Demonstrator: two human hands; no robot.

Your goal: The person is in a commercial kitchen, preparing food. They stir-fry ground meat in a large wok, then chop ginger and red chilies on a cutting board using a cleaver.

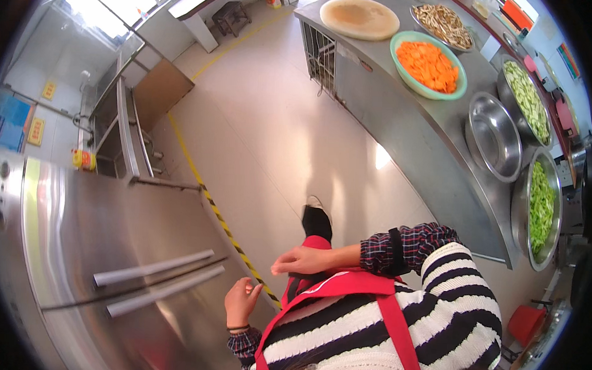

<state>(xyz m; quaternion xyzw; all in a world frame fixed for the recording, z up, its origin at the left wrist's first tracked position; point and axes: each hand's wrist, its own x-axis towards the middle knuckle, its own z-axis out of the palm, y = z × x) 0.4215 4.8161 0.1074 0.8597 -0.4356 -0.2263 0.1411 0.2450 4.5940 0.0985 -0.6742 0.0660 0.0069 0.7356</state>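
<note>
My left hand (241, 300) is raised beside the stainless steel refrigerator, fingers loosely curled, with nothing seen in it. In front of my red apron (341, 284) is my right hand (300, 261), bent at the wrist and with no object visible in it; its fingers are partly curled. Neither hand touches the refrigerator handles (165, 290) or the steel counter (454, 127). On that counter, a green bowl (455, 90) of sliced carrots stands near a round chopping board (360, 18). An unfilled steel bowl (493, 135) is farther along.
The refrigerator (128, 218) borders the left side, below a metal-framed sink stand (127, 125). Yellow and black tape (221, 224) crosses the tiled floor (258, 135). Steel bowls of green vegetables (539, 208) and a tray of sliced mushrooms (443, 26) occupy the counter. A stool (231, 17) stands far ahead.
</note>
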